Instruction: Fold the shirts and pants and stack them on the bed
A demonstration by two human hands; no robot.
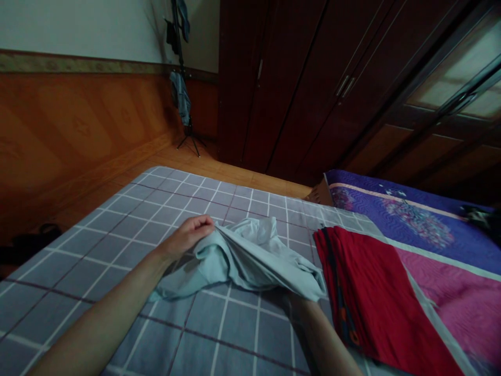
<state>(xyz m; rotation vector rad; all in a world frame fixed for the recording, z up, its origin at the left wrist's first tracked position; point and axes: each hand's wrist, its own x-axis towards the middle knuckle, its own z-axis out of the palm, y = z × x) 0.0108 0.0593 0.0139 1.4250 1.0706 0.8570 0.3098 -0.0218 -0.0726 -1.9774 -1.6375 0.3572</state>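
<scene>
Grip: left hand [185, 237] and right hand [299, 310] on pale blue cloth [250, 258]

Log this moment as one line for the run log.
left hand: gripping pale blue cloth | right hand: under its far end, partly hidden | beside: folded red cloth on grey checked bedsheet

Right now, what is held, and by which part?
The left hand holds a gathered edge of pale blue cloth; the right hand is under the other end, its hold unclear.
</scene>
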